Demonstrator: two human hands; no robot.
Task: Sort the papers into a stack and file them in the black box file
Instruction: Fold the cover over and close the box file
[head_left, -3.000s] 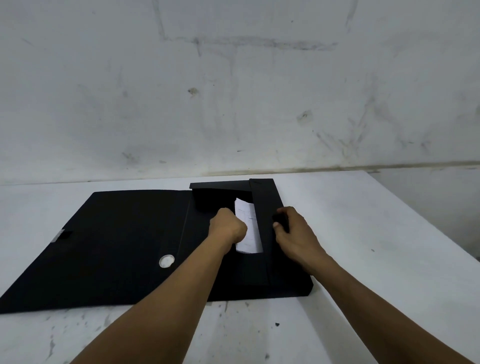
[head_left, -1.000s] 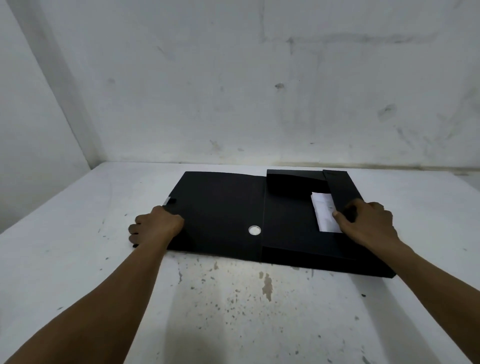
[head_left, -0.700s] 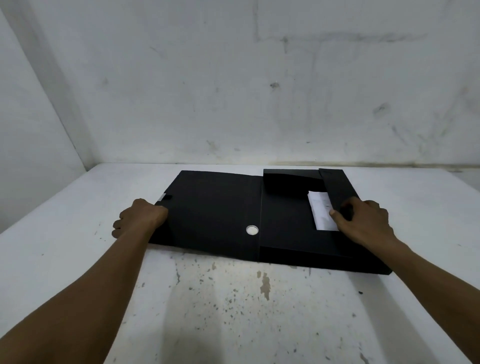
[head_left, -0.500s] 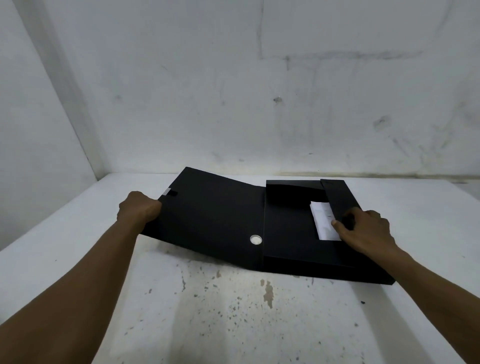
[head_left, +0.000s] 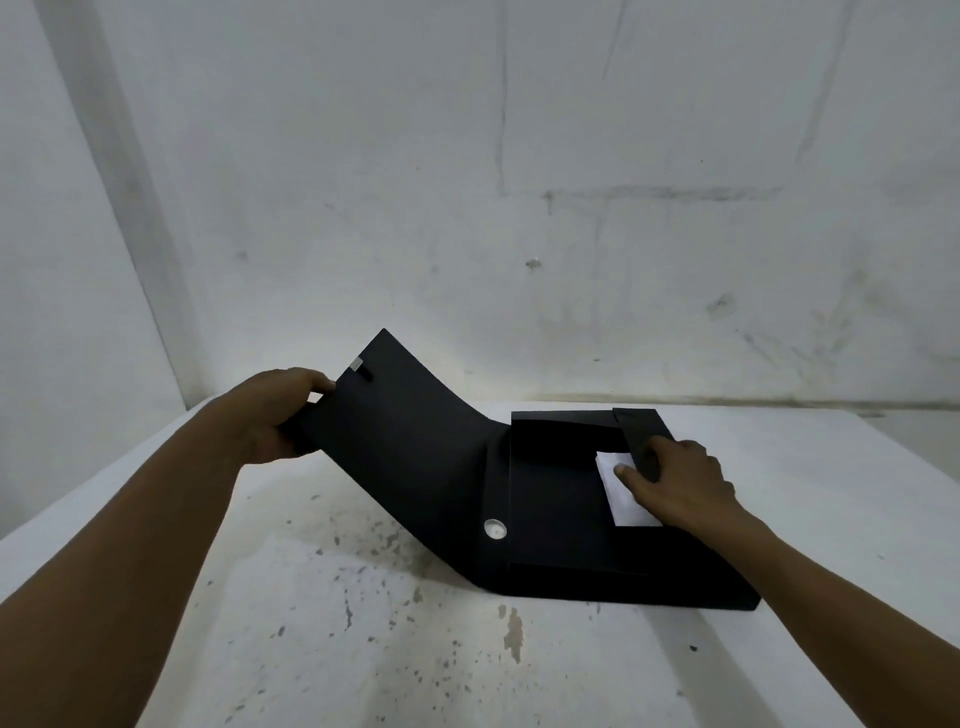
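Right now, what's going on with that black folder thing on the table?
A person is closing a black box file on a white table. The left hand grips the outer edge of the cover and holds it lifted off the table, bent upward. The right hand presses on the inner flaps, fingers on the side flap. White papers lie inside the tray, partly showing between the flaps. The cover is not yet folded over.
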